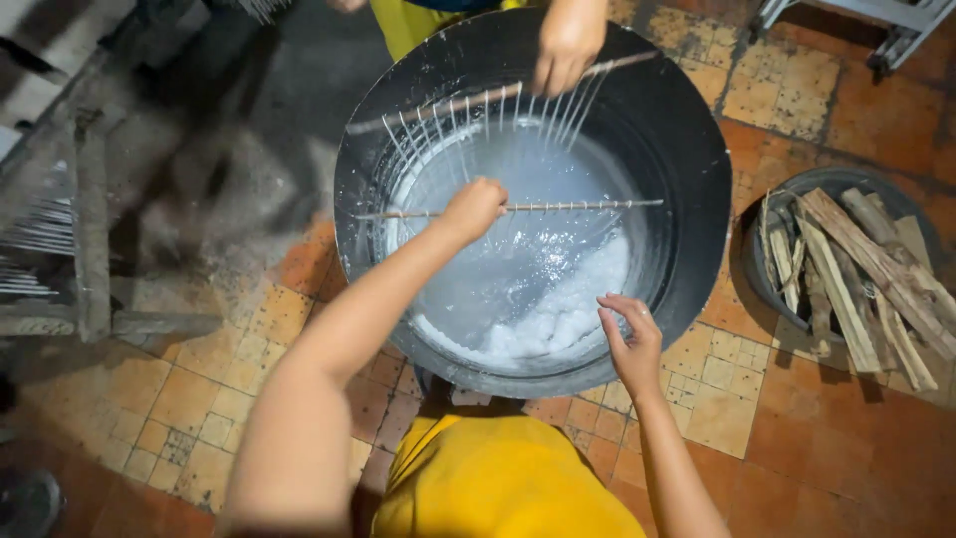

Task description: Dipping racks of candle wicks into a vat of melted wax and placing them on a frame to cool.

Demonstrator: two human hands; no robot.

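A big black basin [687,179] stands on the tiled floor and holds pale milky liquid [528,249] with white lumps near my side. My left hand [474,207] is shut on a thin stick [588,206] lying across the basin, with several thin white strands hanging from it into the liquid. My right hand [631,337] hovers at the basin's near rim, fingers loosely curled and apart, holding nothing. Across the basin another person's hand [568,42] grips a second stick [438,108] hung with white strands.
A round dark tub with split firewood [861,269] sits right of the basin. A wooden rack [85,229] with more strands stands at the left. The orange tiled floor [189,399] is stained white beside the basin. My yellow clothing [498,478] fills the bottom.
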